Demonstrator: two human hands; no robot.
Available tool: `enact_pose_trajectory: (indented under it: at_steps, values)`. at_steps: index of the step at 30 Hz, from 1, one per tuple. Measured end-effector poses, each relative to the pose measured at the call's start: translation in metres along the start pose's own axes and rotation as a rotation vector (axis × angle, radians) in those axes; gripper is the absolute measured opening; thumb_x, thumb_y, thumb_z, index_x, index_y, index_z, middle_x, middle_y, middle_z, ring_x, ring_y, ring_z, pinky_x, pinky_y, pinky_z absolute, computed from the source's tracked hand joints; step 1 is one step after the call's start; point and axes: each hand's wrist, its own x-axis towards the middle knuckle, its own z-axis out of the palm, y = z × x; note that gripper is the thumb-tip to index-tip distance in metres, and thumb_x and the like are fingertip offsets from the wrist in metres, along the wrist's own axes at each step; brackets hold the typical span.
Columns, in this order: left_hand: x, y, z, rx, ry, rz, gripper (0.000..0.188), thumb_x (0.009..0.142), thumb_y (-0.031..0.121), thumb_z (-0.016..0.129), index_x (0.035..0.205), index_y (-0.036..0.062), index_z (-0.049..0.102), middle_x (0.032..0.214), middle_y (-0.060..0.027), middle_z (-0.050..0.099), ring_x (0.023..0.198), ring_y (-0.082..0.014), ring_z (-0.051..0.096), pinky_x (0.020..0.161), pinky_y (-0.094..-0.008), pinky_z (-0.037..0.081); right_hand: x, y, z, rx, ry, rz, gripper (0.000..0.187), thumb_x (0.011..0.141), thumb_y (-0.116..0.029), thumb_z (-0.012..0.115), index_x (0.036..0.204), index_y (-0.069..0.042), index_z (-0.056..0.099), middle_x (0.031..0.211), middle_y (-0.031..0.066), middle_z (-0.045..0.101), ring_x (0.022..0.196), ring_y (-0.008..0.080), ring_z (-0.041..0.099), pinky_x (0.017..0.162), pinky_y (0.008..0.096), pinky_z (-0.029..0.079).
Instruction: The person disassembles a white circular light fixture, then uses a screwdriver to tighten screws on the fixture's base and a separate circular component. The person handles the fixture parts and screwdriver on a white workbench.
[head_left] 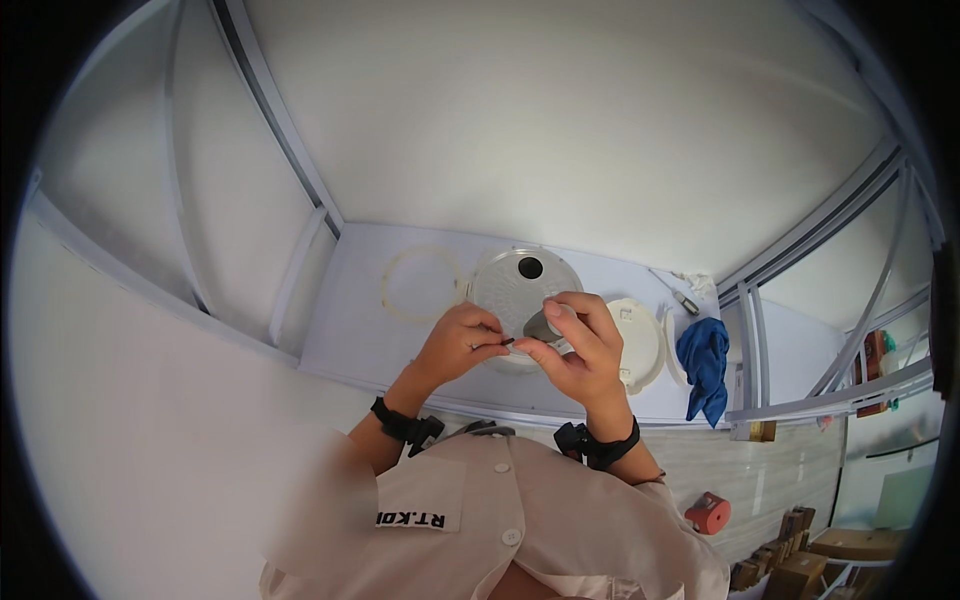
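Both my hands are raised over the near side of a round, silvery-white housing (497, 283) with a dark round spot near its far edge. My left hand (455, 345) is closed in a pinch on a small dark piece (508, 341), too small to name. Close beside it, my right hand (583, 352) grips a grey rounded part (541, 327), partly hidden by the fingers. The right fingertips come near the dark piece; whether they touch it I cannot tell. To the right of the housing, partly behind my right hand, lies a white round cover (642, 340).
A pale ring (384, 285) lies left on the white table (345, 320). At the right are a screwdriver (686, 303), crumpled white tissue (700, 284) and a blue cloth (704, 362) hanging over the front edge. Frame posts (285, 150) flank the table. A red roll (708, 514) and cardboard boxes (797, 575) stand below right.
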Motion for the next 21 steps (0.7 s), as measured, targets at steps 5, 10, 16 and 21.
enact_pose_trajectory:
  at_steps: [5, 10, 16, 21]
  values:
    - [0.0002, 0.0033, 0.0007, 0.047, 0.025, 0.033, 0.019, 0.081, 0.022, 0.09, 0.093, 0.0095, 0.084, 0.097, 0.0008, 0.074, 0.092, -0.0246, 0.065, 0.082, -0.0391, 0.054, 0.0018, -0.0019, 0.0018, 0.007, 0.004, 0.029, 0.058, 0.08, -0.014, 0.095, 0.131, -0.002, 0.071, 0.115, 0.0145, 0.068, 0.088, 0.026, 0.068, 0.07, 0.0344, 0.056]
    - [-0.0003, 0.0065, 0.0016, 0.04, 0.052, 0.047, 0.018, 0.081, 0.022, 0.09, 0.092, 0.0097, 0.084, 0.096, 0.0014, 0.074, 0.091, -0.024, 0.065, 0.082, -0.0385, 0.054, 0.0027, -0.0024, 0.0012, 0.022, 0.011, 0.032, 0.058, 0.081, -0.014, 0.094, 0.132, -0.002, 0.07, 0.115, 0.0144, 0.068, 0.088, 0.0259, 0.067, 0.07, 0.0343, 0.056]
    - [-0.001, 0.0065, 0.0003, 0.038, 0.038, 0.03, 0.018, 0.081, 0.022, 0.09, 0.093, 0.0095, 0.084, 0.096, 0.0012, 0.074, 0.091, -0.0238, 0.065, 0.082, -0.0381, 0.055, 0.0017, -0.0048, 0.0012, 0.006, -0.018, 0.027, 0.056, 0.081, -0.013, 0.094, 0.132, -0.005, 0.072, 0.115, 0.0139, 0.069, 0.088, 0.0266, 0.068, 0.07, 0.0349, 0.057]
    - [-0.0036, 0.0048, 0.0005, 0.043, 0.027, 0.021, 0.017, 0.082, 0.022, 0.09, 0.093, 0.0098, 0.084, 0.097, 0.0006, 0.075, 0.094, -0.024, 0.066, 0.084, -0.0389, 0.055, 0.0063, -0.0097, -0.0003, 0.013, -0.08, 0.106, 0.06, 0.081, -0.014, 0.094, 0.137, -0.01, 0.071, 0.117, 0.012, 0.069, 0.087, 0.027, 0.068, 0.069, 0.0342, 0.057]
